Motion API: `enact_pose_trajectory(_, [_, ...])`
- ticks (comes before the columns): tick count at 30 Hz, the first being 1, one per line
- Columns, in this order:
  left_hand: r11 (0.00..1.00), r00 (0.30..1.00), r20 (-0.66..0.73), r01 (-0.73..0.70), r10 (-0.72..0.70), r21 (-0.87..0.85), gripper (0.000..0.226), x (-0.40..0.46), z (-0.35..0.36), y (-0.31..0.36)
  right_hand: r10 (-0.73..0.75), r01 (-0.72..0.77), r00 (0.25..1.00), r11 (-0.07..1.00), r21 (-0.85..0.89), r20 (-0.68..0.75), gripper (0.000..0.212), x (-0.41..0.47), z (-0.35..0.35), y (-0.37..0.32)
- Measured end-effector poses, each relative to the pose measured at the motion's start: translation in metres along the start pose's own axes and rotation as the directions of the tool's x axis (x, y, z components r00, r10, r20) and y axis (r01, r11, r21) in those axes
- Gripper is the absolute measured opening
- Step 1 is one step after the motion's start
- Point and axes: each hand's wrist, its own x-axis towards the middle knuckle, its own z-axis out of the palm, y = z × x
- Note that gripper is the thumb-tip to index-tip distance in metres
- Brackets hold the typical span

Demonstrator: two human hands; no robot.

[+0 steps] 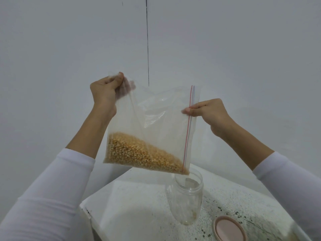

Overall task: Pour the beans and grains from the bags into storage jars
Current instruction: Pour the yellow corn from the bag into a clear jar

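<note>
Holding corn-filled bag [152, 126] above clear jar [186, 199].

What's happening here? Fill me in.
A person is holding a clear zip bag of yellow kernels up over an open jar on a speckled table. The left hand grips the bag's closed bottom end, raised high; the right hand pinches the zip edge. The bag is turned so its zip side hangs down, with the lowest corner just above the jar's mouth. The kernels have slid toward that corner. The jar looks almost empty. A pink lid lies beside it.
</note>
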Motion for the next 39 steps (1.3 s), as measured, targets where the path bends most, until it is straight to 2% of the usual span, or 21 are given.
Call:
enact_pose_trajectory(3, [0.999,0.999,-0.029,-0.036,0.037,0.020,0.023,0.004,-0.001,0.000,-0.020,0.020,1.000,1.000,0.012,-0.019,0.022,0.001,0.000,-0.001])
enact_pose_trajectory(6, [0.999,0.999,0.032,-0.024,0.023,0.044,0.023,0.002,-0.001,0.000,-0.003,0.003,1.000,1.000,-0.010,0.022,0.024,0.000,0.002,0.000])
enact_pose_trajectory(9, [0.998,0.999,0.016,-0.037,0.036,0.047,0.032,0.004,-0.004,-0.001,-0.024,0.024,1.000,1.000,0.016,-0.004,0.018,-0.001,0.003,0.001])
enact_pose_trajectory(11, [0.997,0.999,0.036,-0.043,0.041,0.069,0.024,0.004,-0.004,0.001,-0.029,0.029,0.999,1.000,-0.001,0.028,0.019,-0.003,0.004,0.000])
enact_pose_trajectory(13, [0.998,0.999,-0.005,-0.043,0.044,0.046,0.020,0.003,-0.003,0.002,-0.024,0.025,0.999,1.000,-0.004,0.048,0.022,-0.002,0.004,-0.002])
enact_pose_trajectory(16, [0.998,0.999,-0.024,-0.045,0.046,0.042,0.023,0.002,-0.002,0.003,-0.043,0.043,0.999,0.999,0.005,0.015,0.013,-0.002,0.004,-0.002])
enact_pose_trajectory(23, [1.000,0.999,-0.024,-0.026,0.026,0.015,0.020,-0.002,-0.002,0.001,-0.018,0.018,0.998,1.000,-0.001,0.056,0.021,-0.004,0.007,0.003])
enact_pose_trajectory(29, [0.999,0.999,0.008,-0.038,0.037,0.029,0.018,-0.002,0.000,0.005,-0.032,0.033,0.997,0.999,-0.013,0.064,0.015,-0.003,0.004,0.000])
enact_pose_trajectory(32, [0.998,0.997,-0.044,-0.055,0.056,0.032,0.020,-0.004,0.001,0.004,-0.025,0.025,0.999,1.000,0.001,0.038,0.015,-0.004,0.003,0.001])
enact_pose_trajectory(39, [0.999,0.997,-0.061,-0.042,0.043,0.024,0.022,-0.010,-0.001,0.004,-0.008,0.008,1.000,1.000,0.027,0.004,0.007,-0.005,0.004,0.003])
